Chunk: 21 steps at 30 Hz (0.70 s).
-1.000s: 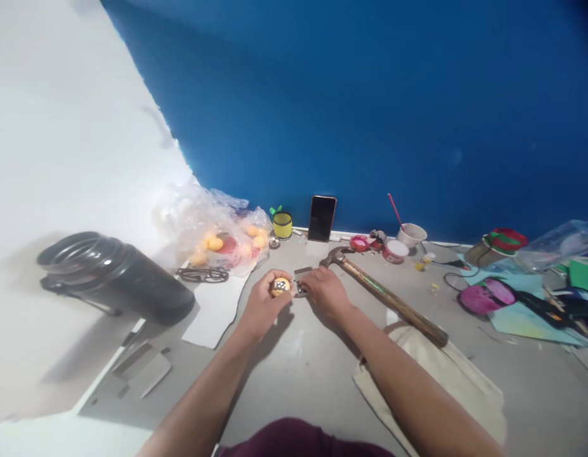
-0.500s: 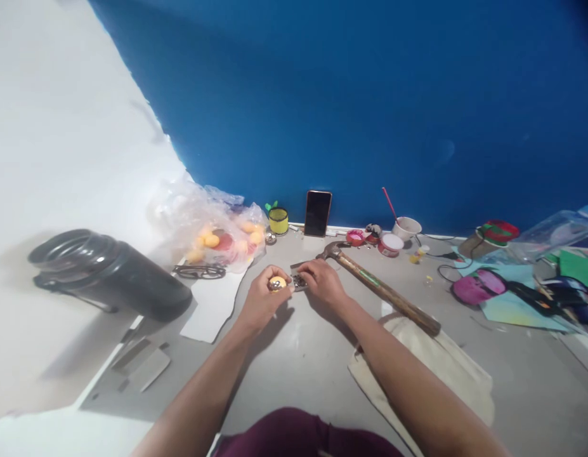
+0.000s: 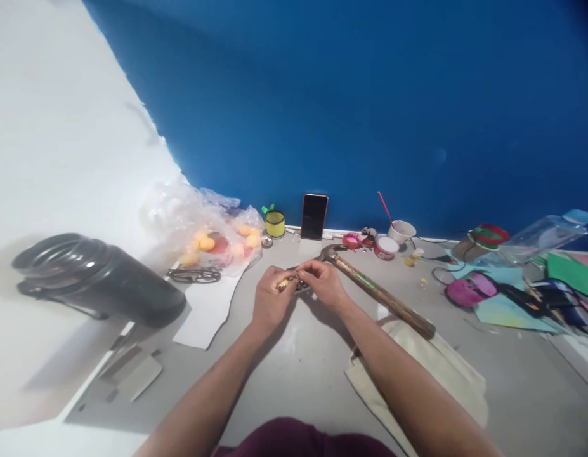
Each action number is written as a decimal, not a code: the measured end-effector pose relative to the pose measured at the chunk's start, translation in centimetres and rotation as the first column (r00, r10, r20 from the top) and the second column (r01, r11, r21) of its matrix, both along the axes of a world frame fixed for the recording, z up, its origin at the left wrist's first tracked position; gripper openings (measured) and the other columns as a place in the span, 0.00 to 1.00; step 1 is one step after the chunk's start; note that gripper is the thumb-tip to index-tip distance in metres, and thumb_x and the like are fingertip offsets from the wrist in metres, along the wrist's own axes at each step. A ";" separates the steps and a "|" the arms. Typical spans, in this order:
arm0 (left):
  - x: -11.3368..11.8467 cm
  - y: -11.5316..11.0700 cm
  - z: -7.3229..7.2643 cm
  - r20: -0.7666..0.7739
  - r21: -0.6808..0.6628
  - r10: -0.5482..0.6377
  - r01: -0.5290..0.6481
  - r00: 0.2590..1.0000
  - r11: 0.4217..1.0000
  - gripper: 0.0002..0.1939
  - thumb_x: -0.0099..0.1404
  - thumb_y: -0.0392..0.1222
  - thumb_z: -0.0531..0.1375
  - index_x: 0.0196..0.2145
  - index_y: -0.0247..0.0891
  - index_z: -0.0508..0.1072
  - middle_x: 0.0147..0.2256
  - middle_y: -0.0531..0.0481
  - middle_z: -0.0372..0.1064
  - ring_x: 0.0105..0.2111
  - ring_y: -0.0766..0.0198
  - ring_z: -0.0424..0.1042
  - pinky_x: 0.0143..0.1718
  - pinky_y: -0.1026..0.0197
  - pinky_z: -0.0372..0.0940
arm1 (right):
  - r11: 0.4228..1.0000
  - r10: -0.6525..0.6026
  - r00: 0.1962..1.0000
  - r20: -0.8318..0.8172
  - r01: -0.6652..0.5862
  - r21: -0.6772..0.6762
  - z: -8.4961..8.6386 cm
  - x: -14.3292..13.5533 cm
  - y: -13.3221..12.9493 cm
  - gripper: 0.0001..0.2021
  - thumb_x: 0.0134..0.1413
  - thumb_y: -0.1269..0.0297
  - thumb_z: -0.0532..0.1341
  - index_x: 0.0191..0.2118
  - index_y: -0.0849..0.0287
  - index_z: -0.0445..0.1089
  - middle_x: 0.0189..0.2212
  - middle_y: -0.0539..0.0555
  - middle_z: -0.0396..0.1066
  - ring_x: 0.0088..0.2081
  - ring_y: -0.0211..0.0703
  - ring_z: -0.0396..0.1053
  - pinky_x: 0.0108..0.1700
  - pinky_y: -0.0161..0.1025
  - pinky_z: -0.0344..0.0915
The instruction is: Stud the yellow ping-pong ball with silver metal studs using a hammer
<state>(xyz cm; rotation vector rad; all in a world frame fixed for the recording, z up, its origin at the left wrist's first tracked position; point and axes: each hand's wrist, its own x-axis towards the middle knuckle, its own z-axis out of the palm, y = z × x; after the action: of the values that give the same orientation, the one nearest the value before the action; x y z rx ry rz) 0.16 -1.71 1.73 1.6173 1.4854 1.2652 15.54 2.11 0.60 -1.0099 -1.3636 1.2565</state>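
Observation:
My left hand (image 3: 271, 303) is closed round a small yellow ball (image 3: 283, 285) that has shiny patches on it; the fingers cover most of it. Close against it, the fingertips of my right hand (image 3: 326, 287) are pinched together. Whatever is between them is too small to make out. Under the two hands lies a cluster of small dark, shiny pieces (image 3: 302, 285), partly hidden by my fingers. Just beyond my right hand is the head of a claw hammer (image 3: 382, 293), its wooden handle slanting towards me on the right.
At left lies a large dark flask (image 3: 117, 279), with folded glasses (image 3: 193, 275) on white paper (image 3: 208, 311). A plastic bag of yellow balls (image 3: 212, 228), a phone (image 3: 314, 216) and paint pots (image 3: 385, 247) line the wall. Cream cloth (image 3: 431, 374) lies under the right forearm.
My hands have come together, and my right fingertips now meet the yellow ball's side. The left hand has turned, hiding more of the ball. The view has shifted slightly.

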 end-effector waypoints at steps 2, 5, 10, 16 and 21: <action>-0.1 0.2 -0.1 -0.028 0.023 0.002 -0.001 1.000 1.000 0.07 0.64 0.44 0.64 0.33 0.42 0.82 0.34 0.49 0.70 0.35 0.61 0.72 0.38 0.59 0.65 | 1.000 -0.003 1.000 0.030 0.002 0.021 0.0 0.1 0.0 0.07 0.48 0.60 0.66 0.31 0.57 0.78 0.27 0.51 0.77 0.30 0.41 0.70 0.35 0.38 0.66; -0.2 0.4 0.1 -0.059 0.050 -0.004 0.007 0.998 0.999 0.07 0.64 0.43 0.63 0.32 0.41 0.81 0.34 0.49 0.70 0.35 0.61 0.71 0.39 0.59 0.64 | 0.998 -0.014 0.997 0.082 0.009 0.057 0.2 0.3 0.1 0.06 0.49 0.62 0.64 0.31 0.58 0.78 0.28 0.51 0.77 0.30 0.41 0.70 0.36 0.38 0.66; -0.5 0.5 0.3 -0.107 0.064 -0.003 0.010 0.994 0.998 0.07 0.64 0.42 0.62 0.31 0.40 0.79 0.33 0.49 0.70 0.35 0.61 0.71 0.39 0.60 0.64 | 0.989 -0.014 0.981 0.194 -0.015 0.145 0.7 0.5 -0.2 0.08 0.51 0.63 0.66 0.37 0.56 0.81 0.30 0.51 0.78 0.33 0.43 0.72 0.38 0.39 0.67; -0.6 0.6 1.1 -0.174 0.108 -0.032 0.051 0.984 0.993 0.08 0.65 0.41 0.61 0.31 0.41 0.79 0.33 0.49 0.69 0.35 0.60 0.71 0.41 0.59 0.64 | 0.996 -0.005 0.990 0.143 -0.007 0.088 1.0 0.3 -0.5 0.07 0.50 0.62 0.67 0.34 0.57 0.81 0.30 0.52 0.80 0.33 0.44 0.74 0.37 0.39 0.68; -0.6 1.0 2.7 -0.137 0.027 -0.078 0.083 0.988 0.996 0.04 0.60 0.39 0.63 0.33 0.41 0.78 0.36 0.49 0.72 0.37 0.59 0.72 0.41 0.59 0.65 | 0.999 -0.037 0.999 0.017 0.037 -0.010 1.1 0.5 -0.1 0.07 0.45 0.60 0.70 0.30 0.58 0.78 0.26 0.50 0.77 0.28 0.40 0.69 0.33 0.37 0.65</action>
<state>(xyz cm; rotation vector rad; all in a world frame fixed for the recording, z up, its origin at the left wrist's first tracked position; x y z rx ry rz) -0.39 -0.73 4.47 1.7975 1.4701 1.1607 16.05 1.97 1.65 -1.0502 -1.3464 1.2312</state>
